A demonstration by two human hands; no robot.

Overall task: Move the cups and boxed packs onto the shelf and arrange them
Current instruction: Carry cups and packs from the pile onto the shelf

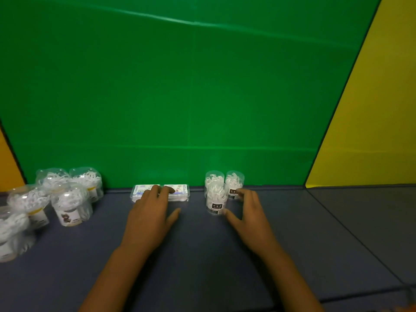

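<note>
Looks like the arranging stage: both hands are working along the back edge of the dark shelf, right against the green wall. The left hand is lying flat with straight fingers pressing on the packs at lower centre, not gripping anything. The right hand is spreading loosely around the front small cup, thumb touching its base and fingertips brushing the cup behind; I'd call it relaxed rather than clasping. To do this well, I'd be nudging the packs square to the wall with light, even pressure, and sliding the cups from low down so they aren't tipping, since they look light. Count: two packs side by side, touching; three small cups clustered right of centre; and about six bigger cups bunched at lower left, though the blurry ones at the frame edge are hard to separate.
</note>
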